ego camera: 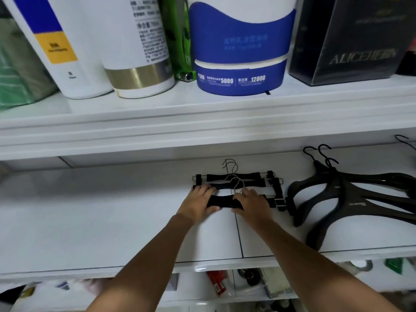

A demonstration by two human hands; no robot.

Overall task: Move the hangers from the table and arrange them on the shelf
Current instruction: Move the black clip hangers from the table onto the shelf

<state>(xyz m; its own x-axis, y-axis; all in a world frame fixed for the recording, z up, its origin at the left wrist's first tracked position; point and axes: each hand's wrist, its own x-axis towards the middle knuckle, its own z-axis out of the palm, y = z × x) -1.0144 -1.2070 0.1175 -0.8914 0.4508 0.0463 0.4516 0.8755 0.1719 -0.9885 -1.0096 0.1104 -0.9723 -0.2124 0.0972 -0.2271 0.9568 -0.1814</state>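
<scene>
both hands are on the middle white shelf (112,210), working the nearest black clip hanger with a grey wire hook (224,202). the left hand (198,204) lies over its left end and the right hand (253,204) over its right end. fingers drape across the bar with thumbs at the near edge, so each hand looks to pinch it lightly. two more black clip hangers (234,180) lie just beyond it, overlapping, hooks pointing far. a pile of black moulded coat hangers (351,200) sits close on the right. to finish well, slide the bar farther in until it lies parallel to the other two, clips in line. lay the hook over theirs without snagging, and keep the right-end clips off the coat hangers.
</scene>
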